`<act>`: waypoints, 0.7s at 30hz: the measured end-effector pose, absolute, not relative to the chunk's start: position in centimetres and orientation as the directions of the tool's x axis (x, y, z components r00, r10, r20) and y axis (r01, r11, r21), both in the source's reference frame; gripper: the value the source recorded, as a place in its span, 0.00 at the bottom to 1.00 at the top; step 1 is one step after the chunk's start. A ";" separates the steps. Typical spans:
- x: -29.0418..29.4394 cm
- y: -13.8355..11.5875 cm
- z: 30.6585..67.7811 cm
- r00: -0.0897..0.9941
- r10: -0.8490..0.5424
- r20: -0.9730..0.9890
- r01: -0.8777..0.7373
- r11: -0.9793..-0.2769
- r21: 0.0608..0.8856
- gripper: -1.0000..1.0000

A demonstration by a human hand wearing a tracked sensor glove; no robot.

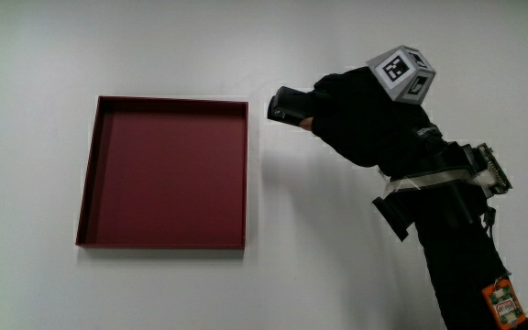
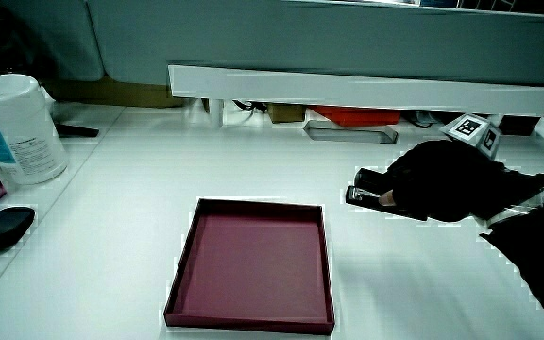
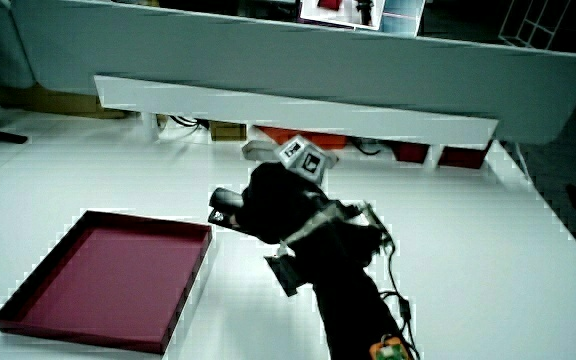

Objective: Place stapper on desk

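Note:
A black stapler [image 1: 287,106] lies on the white desk beside the red tray [image 1: 99,165], close to the tray's corner that is farther from the person. The gloved hand [image 1: 351,115] covers the stapler's rear part, its fingers curled around it; only the stapler's front end sticks out toward the tray. In both side views the stapler [image 2: 366,189] [image 3: 224,206] rests low on the desk surface under the hand [image 2: 442,179] [image 3: 278,205]. The patterned cube [image 1: 401,73] rides on the back of the hand. The tray [image 2: 192,269] [image 3: 88,218] holds nothing.
In a side view a white wipes canister [image 2: 17,127] and a black mouse [image 2: 3,227] stand at the desk's edge, away from the tray. A low white partition [image 2: 348,90] [image 3: 268,105] runs along the desk, with cables and red items under it.

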State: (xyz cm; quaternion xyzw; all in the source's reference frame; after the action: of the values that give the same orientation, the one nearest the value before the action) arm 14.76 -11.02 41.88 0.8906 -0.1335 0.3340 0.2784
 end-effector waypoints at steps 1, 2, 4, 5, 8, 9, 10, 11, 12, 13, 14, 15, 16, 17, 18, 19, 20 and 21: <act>15.2 -11.1 42.1 0.748 -0.035 0.662 -0.405 -0.815 0.415 0.50; 15.6 -11.2 42.4 0.755 -0.026 0.655 -0.396 -0.815 0.424 0.50; 16.1 -11.2 42.6 0.751 -0.011 0.661 -0.385 -0.820 0.424 0.50; 16.4 -11.2 43.2 0.755 0.007 0.655 -0.376 -0.814 0.442 0.50; 17.0 -11.2 43.9 0.760 0.030 0.649 -0.359 -0.814 0.458 0.50; 17.3 -11.2 44.4 0.761 0.040 0.648 -0.354 -0.811 0.466 0.50; 17.5 -11.2 44.5 0.759 0.051 0.649 -0.346 -0.813 0.468 0.50; 17.7 -11.2 45.0 0.762 0.056 0.645 -0.350 -0.803 0.482 0.50; 18.0 -11.1 45.3 0.766 0.063 0.640 -0.336 -0.810 0.482 0.50; 18.1 -11.0 45.5 0.768 0.063 0.637 -0.334 -0.809 0.483 0.50; 18.3 -11.0 46.0 0.778 0.074 0.624 -0.325 -0.803 0.500 0.50; 18.4 -10.9 46.4 0.782 0.084 0.618 -0.315 -0.802 0.508 0.50; 18.6 -10.9 46.8 0.780 0.091 0.619 -0.317 -0.796 0.516 0.50; 18.8 -10.8 47.3 0.781 0.105 0.616 -0.305 -0.796 0.522 0.50; 19.0 -10.7 47.7 0.783 0.110 0.612 -0.303 -0.792 0.531 0.50; 19.3 -10.7 48.3 0.790 0.119 0.602 -0.284 -0.798 0.531 0.50; 19.3 -10.6 48.5 0.787 0.122 0.604 -0.291 -0.790 0.539 0.50; 19.4 -10.4 48.7 0.788 0.128 0.602 -0.289 -0.786 0.546 0.50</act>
State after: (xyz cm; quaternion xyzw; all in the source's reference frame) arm 19.40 -10.44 48.75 0.8884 -0.0453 0.3224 0.3237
